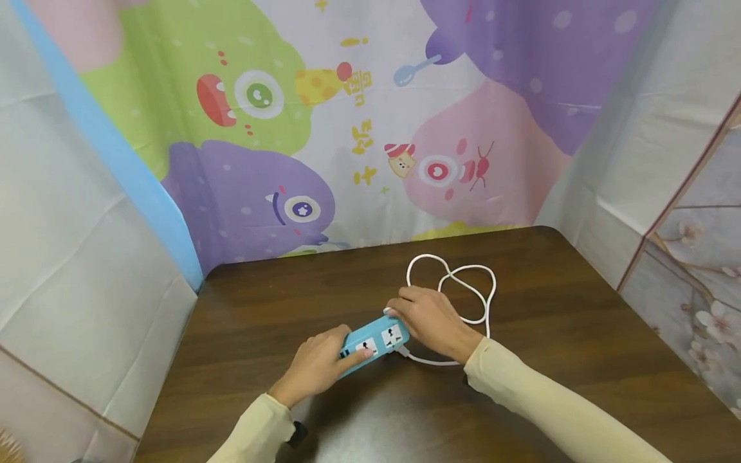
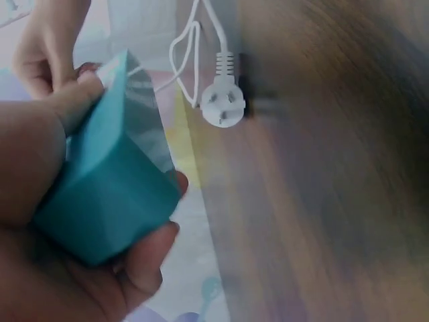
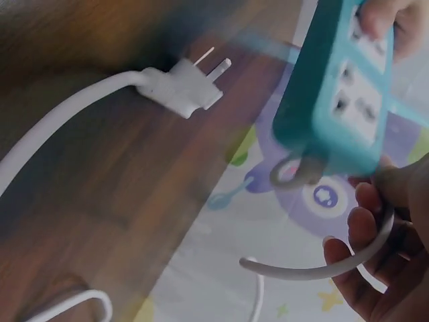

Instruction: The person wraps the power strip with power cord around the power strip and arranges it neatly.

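Observation:
A light-blue power strip (image 1: 379, 334) with white sockets is tilted above the table. My left hand (image 1: 315, 363) grips its near end, with the thumb over the top face and fingers underneath in the left wrist view. At the strip's far end, my right hand (image 1: 431, 321) has its fingers curled about the white power cord (image 3: 315, 272), beside the strip's corner; the exact contact is partly hidden. A white three-pin plug (image 2: 223, 102) lies apart from the strip, its pins showing in both wrist views. A small grey loop (image 3: 288, 173) hangs from the strip's end.
The dark wooden table (image 1: 278, 302) lies beneath both hands. Loose loops of cord (image 1: 492, 289) spread to the right of the right hand. A cartoon-print curtain (image 1: 370, 128) hangs behind the table's far edge, and pale sheets (image 1: 75, 225) stand at the sides.

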### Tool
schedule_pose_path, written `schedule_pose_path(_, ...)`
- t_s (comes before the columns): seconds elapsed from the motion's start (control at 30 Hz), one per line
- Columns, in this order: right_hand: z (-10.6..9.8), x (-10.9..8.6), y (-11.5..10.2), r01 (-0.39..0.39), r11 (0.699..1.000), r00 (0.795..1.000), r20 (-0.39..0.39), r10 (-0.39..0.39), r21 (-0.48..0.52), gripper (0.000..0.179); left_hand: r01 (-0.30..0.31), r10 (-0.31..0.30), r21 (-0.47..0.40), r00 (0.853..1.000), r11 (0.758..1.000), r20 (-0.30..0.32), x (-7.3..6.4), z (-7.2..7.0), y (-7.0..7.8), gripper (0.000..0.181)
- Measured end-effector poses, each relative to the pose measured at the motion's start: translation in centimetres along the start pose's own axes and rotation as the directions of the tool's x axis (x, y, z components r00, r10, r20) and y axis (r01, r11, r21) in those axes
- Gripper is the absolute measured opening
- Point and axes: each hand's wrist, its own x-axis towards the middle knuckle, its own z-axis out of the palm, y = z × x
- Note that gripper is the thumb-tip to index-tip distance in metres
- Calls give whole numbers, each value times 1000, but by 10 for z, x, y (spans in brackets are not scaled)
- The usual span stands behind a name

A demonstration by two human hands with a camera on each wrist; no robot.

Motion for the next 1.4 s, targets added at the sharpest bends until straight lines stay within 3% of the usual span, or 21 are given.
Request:
schedule_pose_path(0.13, 2, -3, 10, -103, 994, 995, 20, 102, 47, 7, -24, 28, -108, 999, 994, 35, -1, -2, -5, 48)
schedule_pose_path(0.27, 6, -11, 20, -165, 981, 985, 62, 159, 104, 13, -11, 29, -278, 998, 961, 60, -4, -4, -7, 43)
schedule_pose_path(0.4, 14, -19, 21, -143, 978, 987, 95, 130, 153, 20, 41, -41, -401, 999, 915, 7, -5, -9, -7, 37)
schedule_pose_path(0.5, 20, -23, 19, -112, 974, 989, 116, 90, 196, 20, 81, -119, -453, 991, 888, -57, -5, -13, -7, 36)
schedule_pose_path(0.57, 22, -25, 18, -96, 970, 990, 124, 70, 224, 21, 97, -146, -484, 987, 870, -66, -6, -15, -7, 35)
schedule_pose_path(0.63, 23, -26, 18, -81, 962, 990, 133, 48, 260, 24, 82, -114, -477, 993, 875, -39, -7, -17, -7, 32)
schedule_pose_path(0.73, 22, -24, 20, -47, 946, 986, 166, -7, 320, 24, 8, 18, -422, 998, 907, 58, -9, -17, -7, 28)
schedule_pose_path(0.83, 18, -20, 22, -20, 942, 975, 214, -55, 336, 15, -87, 149, -352, 977, 932, 153, -11, -13, -5, 28)
schedule_pose_path(0.97, 12, -14, 18, -47, 966, 972, 234, -14, 255, 3, -135, 197, -280, 958, 950, 206, -11, -5, -6, 32)
schedule_pose_path(1.1, 7, -6, 5, -111, 973, 978, 197, 71, 203, 7, -94, 129, -186, 974, 978, 186, -7, 1, -8, 41)
schedule_pose_path(1.23, 1, 2, -10, -128, 970, 987, 121, 105, 208, 10, 22, -11, -140, 997, 990, 79, -1, 1, -10, 49)
schedule_pose_path(1.4, -6, 4, -20, -134, 956, 991, 29, 131, 261, 20, 140, -155, -176, 985, 974, -73, 5, -7, -9, 53)
